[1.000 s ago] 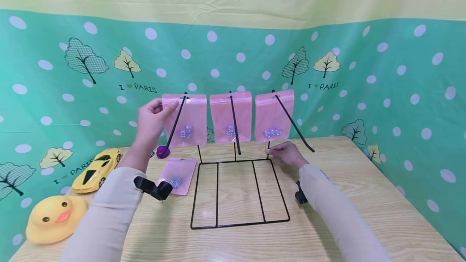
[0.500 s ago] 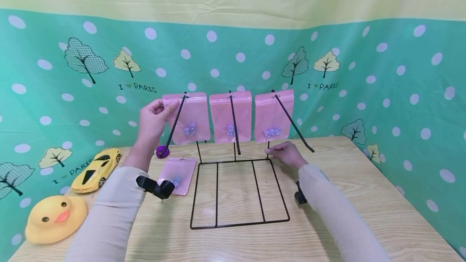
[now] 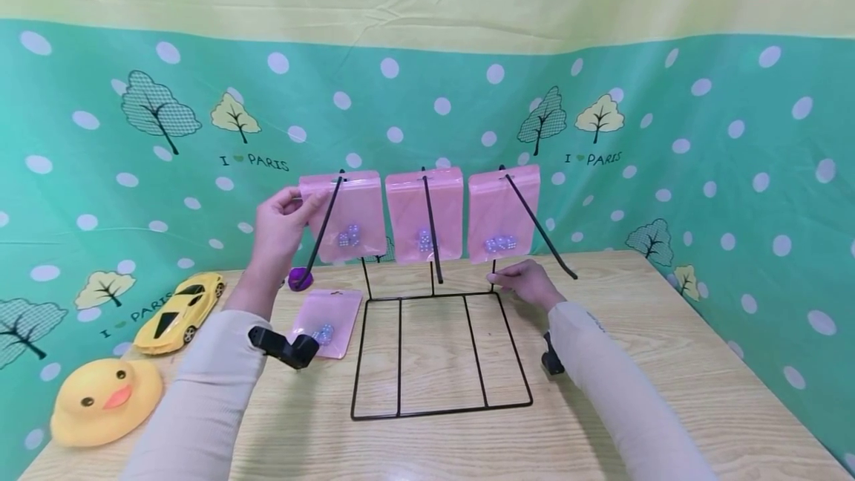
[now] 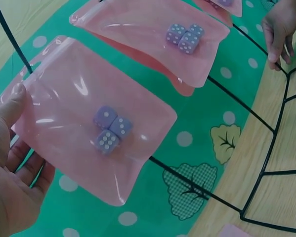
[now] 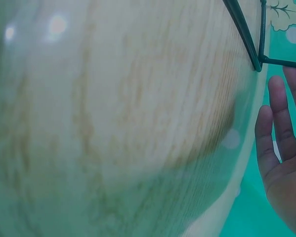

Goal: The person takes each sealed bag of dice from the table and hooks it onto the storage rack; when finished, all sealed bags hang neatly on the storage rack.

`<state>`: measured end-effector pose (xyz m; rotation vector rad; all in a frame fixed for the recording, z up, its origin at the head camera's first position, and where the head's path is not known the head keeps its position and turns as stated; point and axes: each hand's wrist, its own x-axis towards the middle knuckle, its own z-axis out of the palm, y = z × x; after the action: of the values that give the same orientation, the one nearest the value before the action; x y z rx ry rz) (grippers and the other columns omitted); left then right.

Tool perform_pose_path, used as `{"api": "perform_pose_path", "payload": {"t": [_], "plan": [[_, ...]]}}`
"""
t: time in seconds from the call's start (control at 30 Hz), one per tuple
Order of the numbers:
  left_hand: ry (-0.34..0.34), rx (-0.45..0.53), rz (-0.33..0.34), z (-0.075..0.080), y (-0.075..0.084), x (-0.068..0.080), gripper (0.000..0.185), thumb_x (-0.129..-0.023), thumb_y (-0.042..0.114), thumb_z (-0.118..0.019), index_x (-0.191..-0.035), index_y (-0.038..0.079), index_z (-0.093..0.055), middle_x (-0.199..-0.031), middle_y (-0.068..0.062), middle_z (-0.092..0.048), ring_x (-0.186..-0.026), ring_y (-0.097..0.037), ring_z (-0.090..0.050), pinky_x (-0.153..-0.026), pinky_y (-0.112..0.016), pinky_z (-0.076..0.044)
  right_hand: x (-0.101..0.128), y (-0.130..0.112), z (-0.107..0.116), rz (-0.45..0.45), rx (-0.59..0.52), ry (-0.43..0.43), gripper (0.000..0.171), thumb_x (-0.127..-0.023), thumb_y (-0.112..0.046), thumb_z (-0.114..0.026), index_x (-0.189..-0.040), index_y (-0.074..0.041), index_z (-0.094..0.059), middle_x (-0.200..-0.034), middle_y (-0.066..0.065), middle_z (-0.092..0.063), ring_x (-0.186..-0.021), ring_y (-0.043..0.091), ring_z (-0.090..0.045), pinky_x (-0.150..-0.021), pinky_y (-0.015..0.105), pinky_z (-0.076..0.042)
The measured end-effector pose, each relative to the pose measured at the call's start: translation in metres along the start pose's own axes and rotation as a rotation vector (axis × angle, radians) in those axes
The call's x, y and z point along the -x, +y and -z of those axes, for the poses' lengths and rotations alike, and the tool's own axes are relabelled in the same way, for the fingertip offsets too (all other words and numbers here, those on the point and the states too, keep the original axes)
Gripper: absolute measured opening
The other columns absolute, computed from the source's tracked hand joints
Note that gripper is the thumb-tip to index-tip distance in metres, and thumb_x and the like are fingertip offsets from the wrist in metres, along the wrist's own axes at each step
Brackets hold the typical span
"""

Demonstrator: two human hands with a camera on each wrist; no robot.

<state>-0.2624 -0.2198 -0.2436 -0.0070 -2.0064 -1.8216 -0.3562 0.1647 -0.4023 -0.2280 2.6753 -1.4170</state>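
My left hand [image 3: 283, 223] pinches the upper left edge of a pink zip pouch [image 4: 88, 113], thumb in front and fingers behind. This pouch hangs by its top slot on the left prong of a black wire display rack [image 3: 399, 358], and lilac dice [image 4: 107, 141] show inside it. Two similar pouches hang on the other prongs, a middle pouch [image 3: 407, 206] and a right pouch [image 3: 490, 206], both with dice. My right hand [image 3: 531, 282] holds the rack's right upright low down, near the base; in the right wrist view several fingers [image 5: 281, 111] extend toward the wire.
Another pink pouch [image 3: 344, 310] with dice lies on the wooden table [image 3: 447, 451] left of the rack's base. A purple round object [image 3: 302, 279], a yellow toy car [image 3: 177, 316] and a yellow rubber duck [image 3: 100, 407] stand at the left. A patterned curtain [image 3: 427, 80] hangs behind.
The left pouch's lower end has swung slightly right and up, and its dice have shifted right with it. Both hands keep nearly the same places.
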Motion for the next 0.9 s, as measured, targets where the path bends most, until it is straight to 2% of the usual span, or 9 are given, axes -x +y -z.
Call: {"api": "perform_pose_path", "payload": {"t": [0.17, 0.37, 0.5, 0.57, 0.67, 0.77, 0.83, 0.9], "plan": [[-0.022, -0.067, -0.003, 0.008, -0.003, 0.0, 0.016, -0.094, 0.034, -0.075, -0.102, 0.022, -0.067, -0.086, 0.019, -0.071, -0.087, -0.004, -0.065, -0.081, -0.018, -0.052, 0.0, 0.001, 0.001, 0.0, 0.02, 0.0, 0.04, -0.096, -0.039, -0.072, -0.117, -0.006, -0.075, -0.111, 0.014, -0.075, -0.094, 0.024, -0.072, -0.069, 0.031, -0.052], [-0.056, -0.151, 0.011, 0.025, -0.008, 0.005, 0.025, -0.095, 0.041, -0.071, -0.112, 0.023, -0.065, -0.09, 0.023, -0.069, -0.093, 0.0, -0.065, -0.084, -0.018, -0.05, 0.0, 0.002, 0.003, -0.008, 0.021, 0.007, 0.04, -0.095, -0.039, -0.072, -0.118, -0.006, -0.075, -0.112, 0.014, -0.075, -0.095, 0.024, -0.072, -0.07, 0.031, -0.053], [-0.057, -0.148, 0.033, 0.039, -0.015, 0.01, 0.033, -0.098, 0.045, -0.065, -0.121, 0.02, -0.064, -0.095, 0.024, -0.069, -0.096, 0.001, -0.066, -0.085, -0.016, -0.05, 0.0, 0.003, 0.003, -0.014, 0.018, 0.006, 0.04, -0.095, -0.039, -0.072, -0.118, -0.006, -0.075, -0.109, 0.014, -0.075, -0.092, 0.022, -0.071, -0.07, 0.031, -0.053], [-0.051, -0.126, 0.055, 0.045, -0.02, 0.013, 0.036, -0.099, 0.047, -0.062, -0.123, 0.02, -0.064, -0.096, 0.024, -0.07, -0.097, 0.0, -0.066, -0.085, -0.014, -0.05, 0.0, 0.001, 0.003, -0.014, 0.018, 0.003, 0.04, -0.096, -0.038, -0.072, -0.118, -0.006, -0.075, -0.109, 0.014, -0.075, -0.092, 0.022, -0.071, -0.071, 0.032, -0.053], [-0.043, -0.121, 0.105, 0.054, -0.029, 0.017, 0.048, -0.1, 0.048, -0.059, -0.136, 0.015, -0.06, -0.096, 0.025, -0.068, -0.099, 0.002, -0.065, -0.086, -0.013, -0.049, 0.002, -0.001, 0.002, -0.007, 0.021, 0.0, 0.039, -0.096, -0.037, -0.072, -0.118, -0.006, -0.075, -0.114, 0.015, -0.074, -0.095, 0.025, -0.072, -0.075, 0.033, -0.053], [-0.042, -0.176, 0.15, 0.06, -0.04, 0.021, 0.059, -0.101, 0.048, -0.059, -0.146, 0.01, -0.052, -0.099, 0.027, -0.065, -0.098, 0.004, -0.062, -0.086, -0.013, -0.049, 0.003, -0.002, 0.002, 0.001, 0.031, -0.001, 0.039, -0.096, -0.038, -0.072, -0.119, -0.006, -0.075, -0.117, 0.015, -0.073, -0.098, 0.027, -0.073, -0.077, 0.034, -0.053], [-0.046, -0.222, 0.166, 0.062, -0.048, 0.024, 0.065, -0.1, 0.048, -0.06, -0.15, 0.008, -0.048, -0.106, 0.023, -0.066, -0.098, 0.005, -0.06, -0.086, -0.014, -0.048, 0.003, -0.002, 0.002, 0.0, 0.03, -0.001, 0.039, -0.096, -0.038, -0.072, -0.118, -0.006, -0.075, -0.117, 0.015, -0.073, -0.098, 0.027, -0.073, -0.075, 0.032, -0.053], [-0.047, -0.264, 0.174, 0.063, -0.055, 0.026, 0.065, -0.1, 0.048, -0.06, -0.15, 0.008, -0.047, -0.119, 0.01, -0.068, -0.099, 0.005, -0.059, -0.087, -0.016, -0.048, 0.002, -0.002, 0.001, -0.001, 0.027, 0.0, 0.039, -0.096, -0.038, -0.072, -0.117, -0.006, -0.075, -0.116, 0.015, -0.073, -0.098, 0.027, -0.073, -0.073, 0.031, -0.051]]}}
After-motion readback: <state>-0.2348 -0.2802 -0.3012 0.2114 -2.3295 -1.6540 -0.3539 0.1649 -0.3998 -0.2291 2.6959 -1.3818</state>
